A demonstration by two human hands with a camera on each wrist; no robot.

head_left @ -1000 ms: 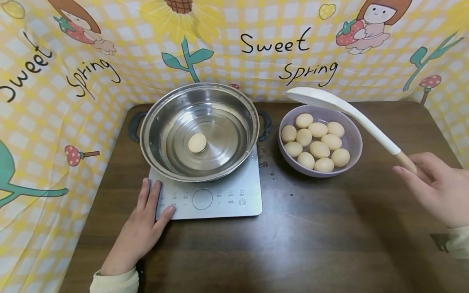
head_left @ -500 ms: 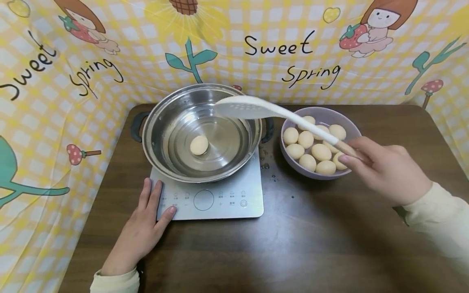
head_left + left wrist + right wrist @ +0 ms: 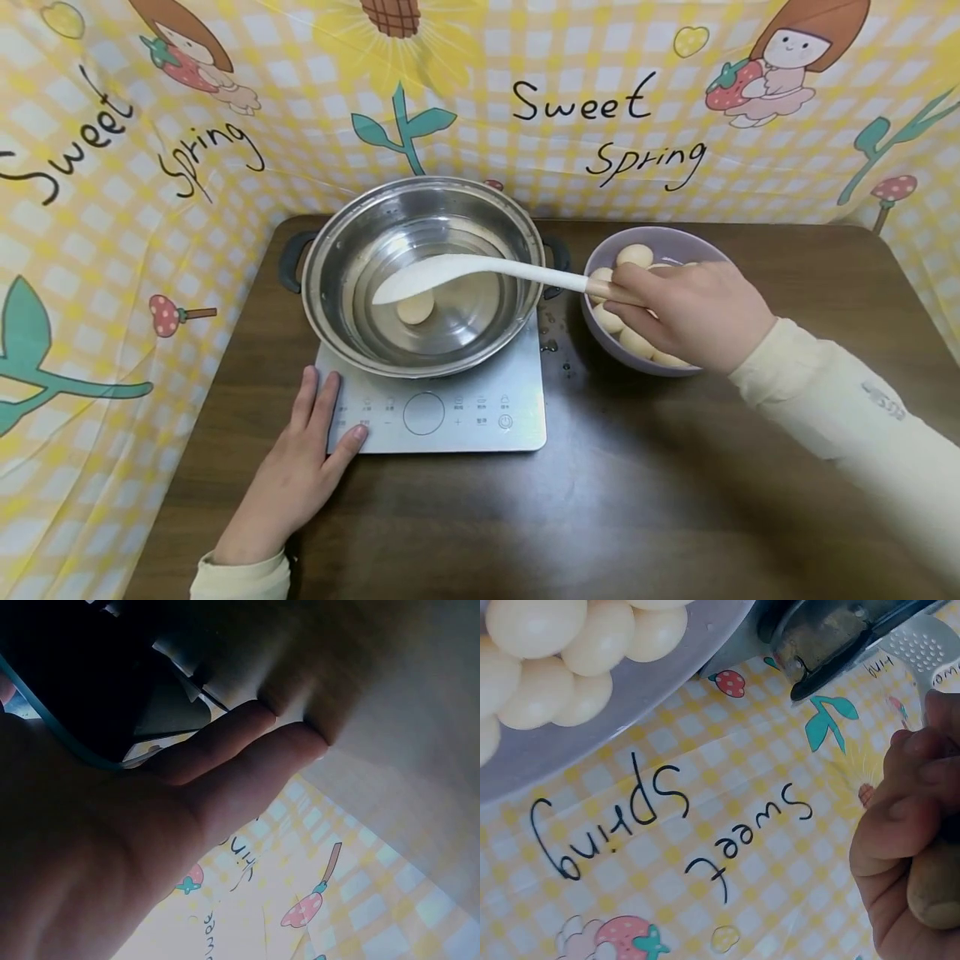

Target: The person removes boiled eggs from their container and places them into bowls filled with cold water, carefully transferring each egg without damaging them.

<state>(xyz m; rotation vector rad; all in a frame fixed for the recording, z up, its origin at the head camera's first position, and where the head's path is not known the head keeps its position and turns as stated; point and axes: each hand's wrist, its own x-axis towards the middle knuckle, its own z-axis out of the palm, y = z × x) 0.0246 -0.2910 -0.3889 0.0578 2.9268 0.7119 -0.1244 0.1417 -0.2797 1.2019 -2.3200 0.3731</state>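
My right hand (image 3: 697, 312) grips the wooden handle of a white slotted spoon (image 3: 487, 265); the right wrist view shows curled fingers and the spoon's perforated head (image 3: 922, 643). The head hangs over a steel pot (image 3: 420, 198) holding water, just above or touching a single egg (image 3: 416, 312) and partly covering it. Whether the spoon touches the water I cannot tell. My left hand (image 3: 288, 475), fingers straight, rests at the left edge of a silver induction cooker (image 3: 450, 440) under the pot. A purple bowl (image 3: 678, 237) with several eggs (image 3: 634, 256) sits partly beneath my right hand.
Black side handles (image 3: 291, 260) stick out from the pot. Water drops (image 3: 551, 344) lie on the brown table (image 3: 600, 500) between cooker and bowl. A yellow checked cloth (image 3: 555, 175) closes off the back and sides.
My right hand has carried the slotted spoon leftward from above the bowl to over the pot, lowering it towards the egg. My left hand has kept its place at the cooker.
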